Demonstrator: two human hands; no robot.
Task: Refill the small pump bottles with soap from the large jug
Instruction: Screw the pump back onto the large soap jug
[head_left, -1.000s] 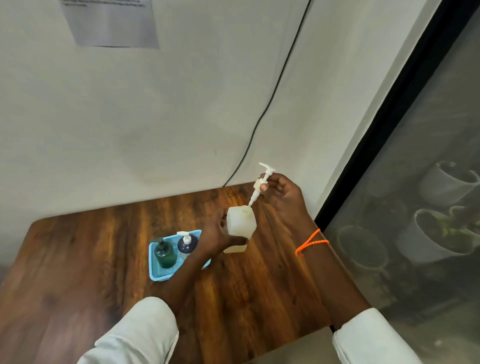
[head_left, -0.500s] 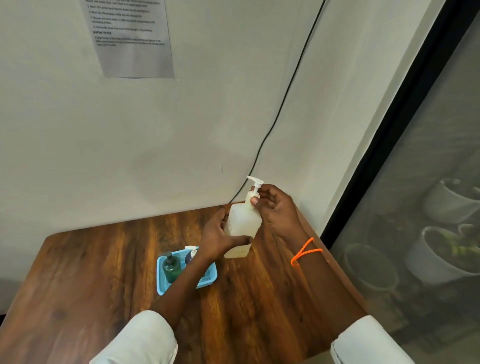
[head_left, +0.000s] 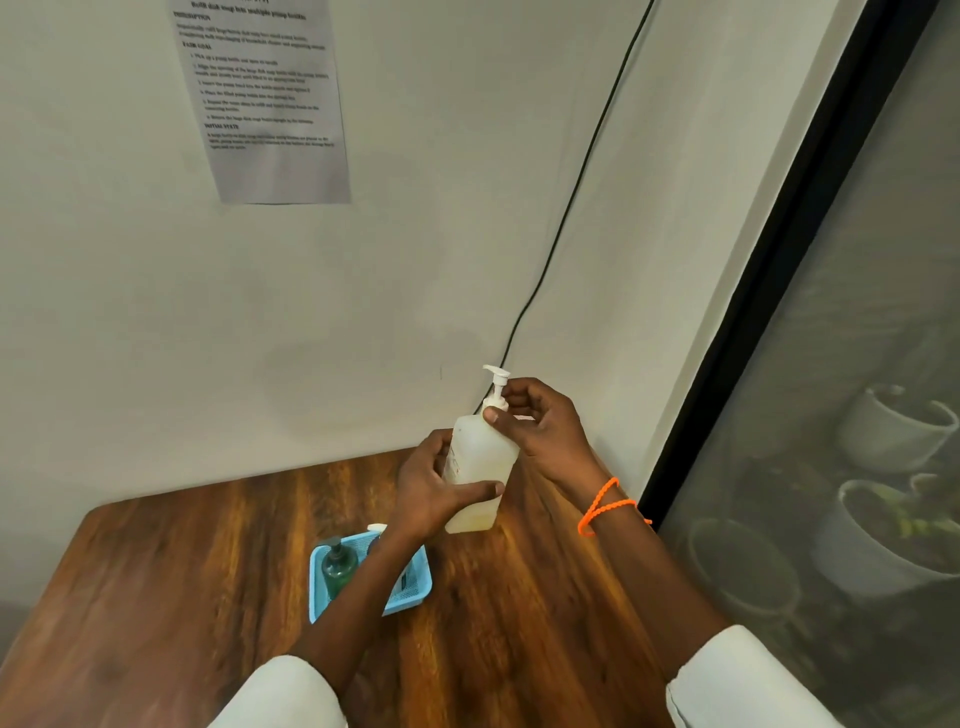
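— How many bottles can be counted, and where are they seen?

— Three are made out. One translucent pump bottle (head_left: 480, 467) is held above the wooden counter (head_left: 182, 571), just right of the frame's centre; a pale yellowish liquid is seen through its wall, deepest in colour at the bottom. Its white pump head (head_left: 497, 382) is seated in the neck and points to the upper left. Two more are stood in one blue mesh basket (head_left: 410, 590) at lower centre: a dark green pump bottle (head_left: 337, 569), and a second bottle of which only a white pump top (head_left: 376, 529) is shown, the rest being hidden by the forearm.

— And the hands?

— The left hand (head_left: 431, 493) is wrapped around the body of the translucent bottle, thumb laid across its front. The right hand (head_left: 540, 426) is closed on the pump collar at the neck, thumb pressed against it. One orange bracelet (head_left: 605, 506) is worn at the right wrist.

— Anything else?

— One printed sheet (head_left: 265, 98) is fixed to the wall at upper left, and one black cable (head_left: 582, 171) is run down the wall to the counter's far edge.
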